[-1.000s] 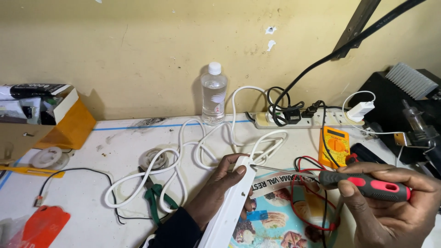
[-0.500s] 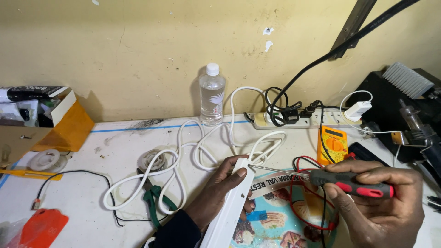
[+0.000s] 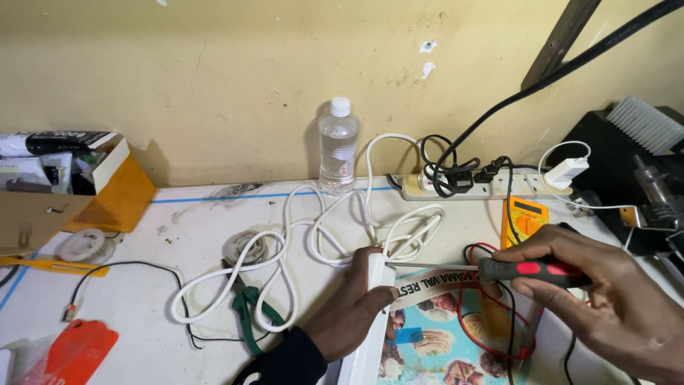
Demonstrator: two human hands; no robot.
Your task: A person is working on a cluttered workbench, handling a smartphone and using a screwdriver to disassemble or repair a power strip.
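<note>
The left hand [image 3: 360, 303] grips a long white power strip [image 3: 370, 321] near its upper end, thumb pressed on the front face and fingers wrapped behind, holding it at a slant over the white worktable [image 3: 178, 228]. The right hand [image 3: 613, 299] is clenched round the red-and-black handle of a screwdriver [image 3: 491, 269], whose thin metal shaft runs level leftward with its tip at the strip's upper end. A coiled white cable [image 3: 299, 242] leaves that end and loops across the table toward the wall. Under both hands lies a glossy printed sheet [image 3: 434, 349], pale blue with food pictures and a white banner, crossed by red and black test leads [image 3: 491, 328]. A yellow multimeter [image 3: 524, 217] lies just beyond the right hand. By the wall stand a clear plastic bottle [image 3: 338, 146] with a white cap and transparent label, and a cream power strip [image 3: 484, 187] with black plugs and a white charger. At the far left sits an open orange cardboard box [image 3: 114, 196]; green-handled pliers [image 3: 246, 299] lie beside the cable, and a red tag [image 3: 75, 349] is at the lower left corner.
</note>
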